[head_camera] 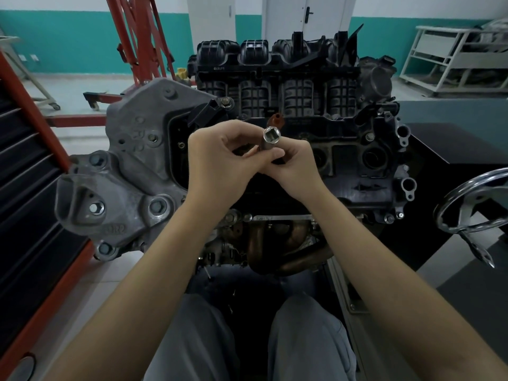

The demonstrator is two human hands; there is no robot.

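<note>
Socket [271,135], centre frame over engine [351,171], is pinched by left hand [220,156] and right hand [295,167] for preparation; fitting to a driver is judged next.

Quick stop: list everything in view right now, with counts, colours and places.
socket: one, silver, above the engine, between both hands
engine: one, dark grey, centre
intake manifold: one, black, engine's far side
mounting bracket: one, light grey, engine's left end
exhaust manifold: one, rusty brown, engine's near side
handwheel: one, chrome, right edge
hoist: one, red, back left
tool cabinet: one, red and black, left edge
rack: one, white, back right
left hand: one, bare, pinches the socket
right hand: one, bare, pinches the socket
</note>
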